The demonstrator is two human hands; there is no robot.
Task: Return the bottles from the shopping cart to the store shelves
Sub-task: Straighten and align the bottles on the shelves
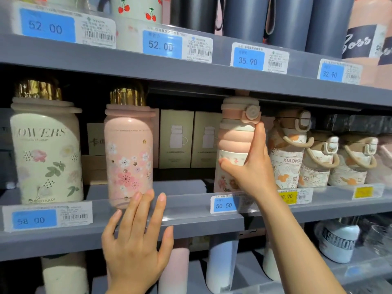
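Standing upright on the middle shelf [186,211], right of centre: pink ribbed bottle [234,143] with floral lower band and round lid button, lid close under the upper shelf [191,73]. Gripped by right hand [252,168], thumb across the floral band, fingers curled round the far-right side, index fingertip just below the button. Left hand [137,240] apart from it, fingers straight and spread, tips resting on the clear price rail just beside the base of the pink cherry-blossom flask [128,153]; holding nothing.

Risks, judged:
- Lid catching the upper shelf edge if lifted; little clearance visible.
- Knocking the nearest XiaoMai bottle [288,153] to the right, almost touching the wrist side.
- Toppling if released while not fully seated behind the rail; seating of base hidden by the rail and hand.

Count, middle shelf:
- Gold-capped flasks: two, namely the cream flowers flask [45,153] far left and the pink one.
- Boxes [177,139] behind, with bottle outline: two plainly visible.
- XiaoMai bottles with loop handles: at least three; more at right edge uncertain.
- Blue price tags [224,205]: two on this rail; yellow: two.

Shopping cart: not in view.
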